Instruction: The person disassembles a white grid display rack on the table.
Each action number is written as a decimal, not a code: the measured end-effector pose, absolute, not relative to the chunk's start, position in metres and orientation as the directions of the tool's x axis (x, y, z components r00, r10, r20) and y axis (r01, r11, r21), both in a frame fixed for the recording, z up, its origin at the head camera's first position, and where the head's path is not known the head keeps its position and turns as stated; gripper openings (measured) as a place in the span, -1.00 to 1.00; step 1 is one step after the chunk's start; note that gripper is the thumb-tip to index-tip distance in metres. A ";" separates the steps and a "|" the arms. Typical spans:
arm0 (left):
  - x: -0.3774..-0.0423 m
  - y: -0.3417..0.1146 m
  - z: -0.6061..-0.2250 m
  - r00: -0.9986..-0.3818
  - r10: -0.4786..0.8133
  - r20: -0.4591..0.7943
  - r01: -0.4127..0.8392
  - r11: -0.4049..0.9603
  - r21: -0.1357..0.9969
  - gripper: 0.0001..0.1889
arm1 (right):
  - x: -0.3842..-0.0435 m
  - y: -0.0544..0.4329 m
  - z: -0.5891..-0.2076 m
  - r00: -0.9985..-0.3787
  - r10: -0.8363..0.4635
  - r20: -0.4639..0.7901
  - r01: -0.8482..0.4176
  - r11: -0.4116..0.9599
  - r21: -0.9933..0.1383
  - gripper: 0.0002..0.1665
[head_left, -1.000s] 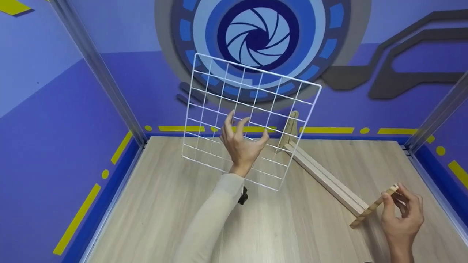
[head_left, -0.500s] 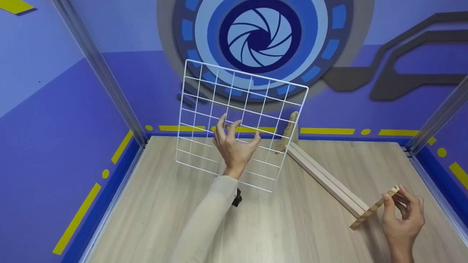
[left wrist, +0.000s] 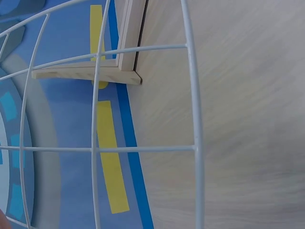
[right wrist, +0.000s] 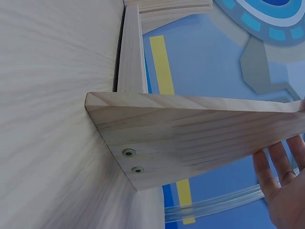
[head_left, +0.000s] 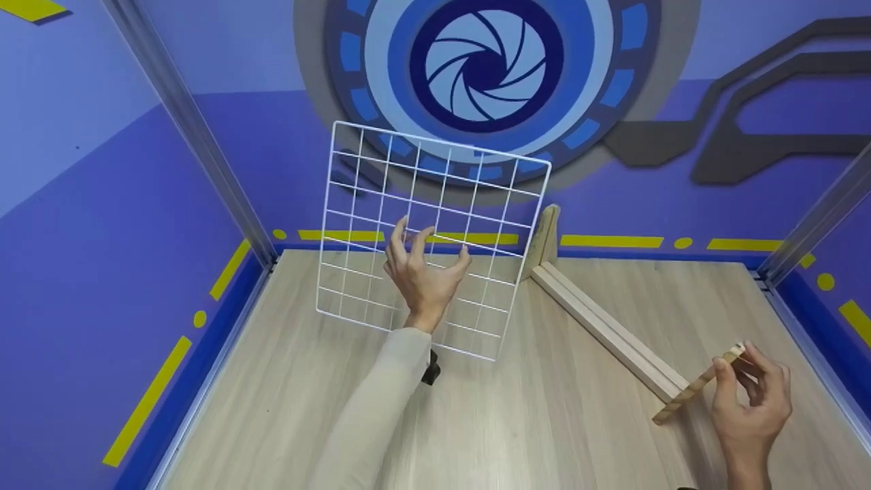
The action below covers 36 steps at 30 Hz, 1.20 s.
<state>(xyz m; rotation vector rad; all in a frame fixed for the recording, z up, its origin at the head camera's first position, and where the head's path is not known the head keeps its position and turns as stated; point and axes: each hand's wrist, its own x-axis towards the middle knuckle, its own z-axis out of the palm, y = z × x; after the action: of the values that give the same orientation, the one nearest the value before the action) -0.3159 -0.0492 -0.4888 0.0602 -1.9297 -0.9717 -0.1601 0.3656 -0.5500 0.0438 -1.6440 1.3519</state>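
Note:
My left hand (head_left: pixel 425 275) holds a white wire grid panel (left wrist: pixel 196 119) up above the table, its fingers curled at the mesh. The panel stands nearly upright and leans a little. In the left wrist view, its wires cross the picture, and only a sliver of the hand shows in the bottom-left corner. To the right lies a wooden stand (head_left: pixel 607 329), a long grooved bar with a tapered board at each end. My right hand (head_left: pixel 752 408) pinches the upper tip of the near end board (right wrist: pixel 167 138), which carries two bolts low on its face.
The pale wood-grain tabletop (head_left: pixel 476 435) ends at a blue back wall (head_left: pixel 612 204) with yellow marks. Metal posts (head_left: pixel 197 136) stand at the corners. The stand's far end board (head_left: pixel 546 235) is close to the back wall, just behind the panel's right edge.
My left hand has carried the wire grid panel to the left and slightly down. The right hand and the wooden stand have stayed in place.

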 end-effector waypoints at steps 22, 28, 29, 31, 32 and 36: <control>-0.321 -0.080 -0.515 -0.631 -0.535 0.561 0.067 0.684 0.727 -0.29 | -0.158 0.362 -0.547 -0.521 0.494 0.696 -0.584 0.389 -0.713 -0.48; -0.321 -0.084 -0.521 -0.664 -0.557 0.499 0.020 0.654 0.756 -0.25 | -0.160 0.365 -0.554 -0.527 0.500 0.687 -0.573 0.388 -0.722 -0.48; -0.321 -0.084 -0.522 -0.666 -0.558 0.495 0.013 0.655 0.756 -0.26 | -0.160 0.365 -0.554 -0.527 0.501 0.686 -0.574 0.385 -0.723 -0.48; -0.323 -0.084 -0.524 -0.669 -0.556 0.493 0.005 0.660 0.751 -0.27 | -0.160 0.366 -0.554 -0.526 0.501 0.687 -0.578 0.382 -0.721 -0.48; -0.324 -0.084 -0.525 -0.671 -0.553 0.494 0.005 0.663 0.749 -0.27 | -0.160 0.366 -0.554 -0.525 0.501 0.688 -0.579 0.382 -0.720 -0.49; -0.327 -0.081 -0.533 -0.681 -0.540 0.495 0.008 0.671 0.742 -0.29 | -0.161 0.368 -0.550 -0.524 0.501 0.689 -0.578 0.385 -0.720 -0.49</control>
<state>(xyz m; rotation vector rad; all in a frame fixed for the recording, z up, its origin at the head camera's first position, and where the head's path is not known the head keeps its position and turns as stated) -0.3272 -0.0815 -0.5327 0.4078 -2.1513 -0.9596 -0.1607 0.3677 -0.5502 0.0691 -1.6408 1.3473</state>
